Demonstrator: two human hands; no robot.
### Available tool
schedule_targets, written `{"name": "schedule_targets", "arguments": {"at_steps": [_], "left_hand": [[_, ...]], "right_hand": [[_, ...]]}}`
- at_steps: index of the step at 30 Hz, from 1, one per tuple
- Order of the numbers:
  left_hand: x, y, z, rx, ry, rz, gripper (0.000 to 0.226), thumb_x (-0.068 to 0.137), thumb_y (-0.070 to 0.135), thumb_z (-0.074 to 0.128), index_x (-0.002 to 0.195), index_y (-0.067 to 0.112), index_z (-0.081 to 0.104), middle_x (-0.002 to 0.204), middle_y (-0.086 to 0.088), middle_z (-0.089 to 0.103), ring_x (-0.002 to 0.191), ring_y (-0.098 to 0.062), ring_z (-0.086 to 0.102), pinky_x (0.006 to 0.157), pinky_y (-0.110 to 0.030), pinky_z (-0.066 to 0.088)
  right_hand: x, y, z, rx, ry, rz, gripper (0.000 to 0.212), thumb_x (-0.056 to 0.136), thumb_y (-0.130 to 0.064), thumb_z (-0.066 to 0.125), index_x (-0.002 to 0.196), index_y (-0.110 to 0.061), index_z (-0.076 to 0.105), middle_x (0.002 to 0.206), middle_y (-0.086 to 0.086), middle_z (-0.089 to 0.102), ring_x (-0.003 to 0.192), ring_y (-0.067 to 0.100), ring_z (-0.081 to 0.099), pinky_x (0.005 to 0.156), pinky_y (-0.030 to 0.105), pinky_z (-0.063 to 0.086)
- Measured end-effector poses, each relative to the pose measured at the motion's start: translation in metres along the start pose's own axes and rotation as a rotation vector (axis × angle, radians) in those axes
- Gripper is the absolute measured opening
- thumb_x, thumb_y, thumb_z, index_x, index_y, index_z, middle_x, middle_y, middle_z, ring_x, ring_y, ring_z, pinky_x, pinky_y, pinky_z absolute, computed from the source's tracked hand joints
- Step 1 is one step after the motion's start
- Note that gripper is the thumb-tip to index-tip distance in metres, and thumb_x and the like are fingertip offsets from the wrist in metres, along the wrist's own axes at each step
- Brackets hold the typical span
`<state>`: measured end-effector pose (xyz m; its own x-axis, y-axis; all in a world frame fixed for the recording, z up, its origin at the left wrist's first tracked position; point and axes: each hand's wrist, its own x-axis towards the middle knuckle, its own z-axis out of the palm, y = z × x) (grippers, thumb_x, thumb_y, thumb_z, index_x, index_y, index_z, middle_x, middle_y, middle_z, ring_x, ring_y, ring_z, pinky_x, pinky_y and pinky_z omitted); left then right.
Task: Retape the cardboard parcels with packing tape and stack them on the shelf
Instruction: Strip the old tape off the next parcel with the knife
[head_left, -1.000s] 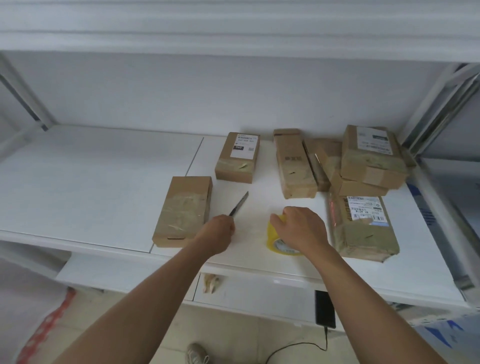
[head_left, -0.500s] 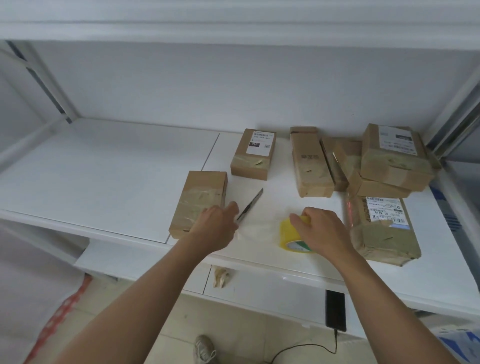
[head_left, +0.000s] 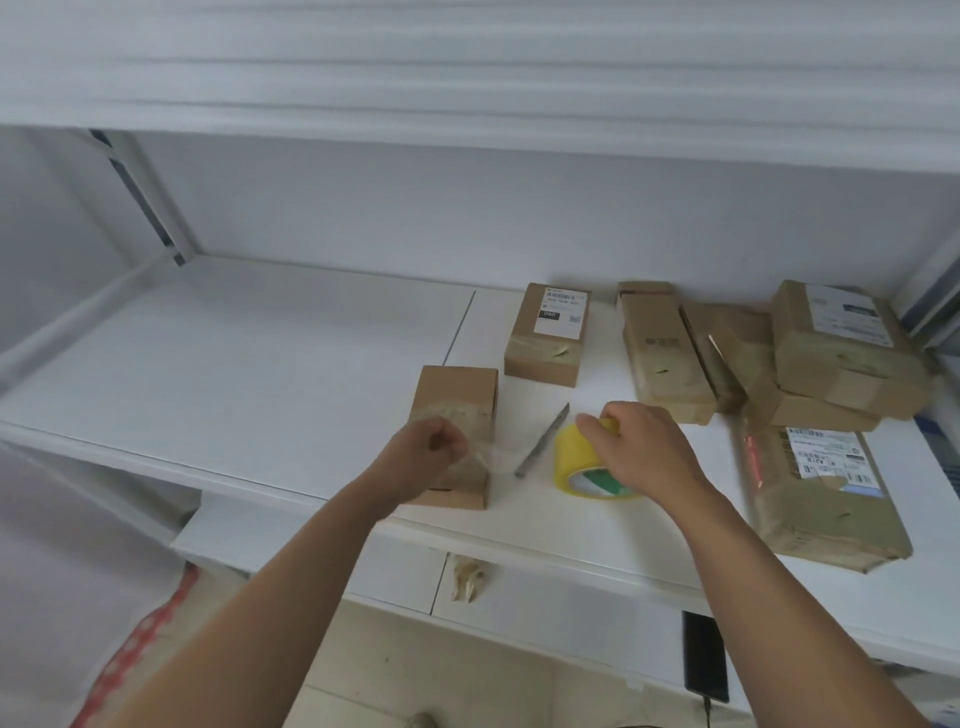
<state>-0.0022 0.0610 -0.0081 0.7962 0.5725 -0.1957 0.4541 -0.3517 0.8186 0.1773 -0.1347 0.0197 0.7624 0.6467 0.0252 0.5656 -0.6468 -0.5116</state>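
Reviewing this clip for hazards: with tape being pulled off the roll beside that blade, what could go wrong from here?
The knife lies bare under the stretched tape strip; the left hand could brush its blade, or the strip could stick to it. The slack strip may also fold onto itself before reaching the nearest parcel.

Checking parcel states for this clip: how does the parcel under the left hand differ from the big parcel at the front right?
The left parcel is smaller, with no label on top; the front-right parcel is larger and shows a white label. The left hand is over the first; nothing touches the second. Both are brown cardboard, flat on the white shelf.
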Motion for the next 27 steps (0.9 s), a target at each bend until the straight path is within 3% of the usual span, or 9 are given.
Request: {"name": "schedule_targets", "arguments": {"at_steps": [4,7,9,11,16,20,23,27], "left_hand": [[0.000,-0.016,0.025,0.088,-0.104,0.174,0.010,0.102,0.015,0.049,0.097,0.015,0.058,0.089,0.009,0.062,0.080,-0.006,0.057,0.080,-0.031,0.050],[0.004,-0.025,0.037,0.238,-0.152,0.265,0.014,0.104,0.021,0.042,0.096,0.024,0.053,0.085,0.002,0.061,0.076,-0.013,0.057,0.076,-0.037,0.053],[0.004,-0.026,0.031,0.197,-0.159,0.282,0.015,0.104,0.018,0.041,0.097,0.022,0.053,0.087,-0.001,0.064,0.072,-0.008,0.056,0.068,-0.025,0.048],[0.003,-0.029,0.021,0.152,-0.191,0.299,0.015,0.103,0.011,0.044,0.098,0.016,0.056,0.086,0.007,0.062,0.068,0.002,0.053,0.064,-0.012,0.040],[-0.001,-0.042,-0.005,0.073,-0.289,0.325,0.016,0.100,0.004,0.047,0.089,0.010,0.056,0.085,0.004,0.054,0.070,0.002,0.048,0.069,-0.013,0.038],[-0.002,-0.042,-0.029,-0.035,-0.272,0.302,0.010,0.097,-0.001,0.051,0.092,0.003,0.060,0.092,-0.005,0.061,0.080,0.000,0.056,0.073,-0.012,0.046],[0.003,-0.040,-0.047,-0.014,-0.236,0.221,0.012,0.099,0.018,0.056,0.090,0.014,0.063,0.096,-0.001,0.067,0.090,-0.013,0.062,0.080,-0.021,0.049],[0.013,-0.045,-0.064,-0.001,-0.235,0.173,0.010,0.096,0.015,0.059,0.093,0.022,0.067,0.096,0.006,0.069,0.094,-0.010,0.064,0.087,-0.024,0.049]], "right_hand": [[-0.001,0.004,-0.001,-0.026,-0.012,0.097,0.047,0.094,-0.045,0.049,0.076,-0.003,0.058,0.078,0.010,0.059,0.079,0.028,0.055,0.068,0.038,0.046],[-0.004,0.009,-0.005,-0.056,-0.036,0.143,0.046,0.093,-0.045,0.051,0.075,-0.005,0.060,0.077,0.008,0.059,0.076,0.024,0.055,0.069,0.037,0.045],[-0.008,0.009,-0.006,-0.073,-0.051,0.163,0.045,0.094,-0.046,0.052,0.075,-0.006,0.062,0.077,0.008,0.060,0.077,0.022,0.056,0.070,0.036,0.046],[-0.012,0.005,-0.004,-0.079,-0.065,0.182,0.045,0.094,-0.045,0.052,0.075,-0.006,0.062,0.076,0.008,0.060,0.076,0.021,0.056,0.069,0.036,0.046],[-0.028,-0.013,0.009,-0.090,-0.084,0.206,0.042,0.095,-0.045,0.052,0.074,-0.009,0.062,0.077,0.003,0.060,0.077,0.017,0.055,0.068,0.035,0.043],[-0.040,-0.031,0.018,-0.058,-0.049,0.246,0.042,0.095,-0.044,0.053,0.076,-0.008,0.062,0.077,0.004,0.061,0.076,0.017,0.055,0.070,0.035,0.045],[-0.051,-0.046,0.027,-0.027,-0.011,0.255,0.044,0.095,-0.044,0.052,0.073,-0.007,0.060,0.073,0.007,0.060,0.074,0.017,0.055,0.070,0.036,0.045],[-0.063,-0.065,0.037,0.004,0.070,0.245,0.044,0.095,-0.044,0.053,0.068,-0.009,0.056,0.067,0.006,0.057,0.072,0.020,0.054,0.069,0.037,0.044]]}}
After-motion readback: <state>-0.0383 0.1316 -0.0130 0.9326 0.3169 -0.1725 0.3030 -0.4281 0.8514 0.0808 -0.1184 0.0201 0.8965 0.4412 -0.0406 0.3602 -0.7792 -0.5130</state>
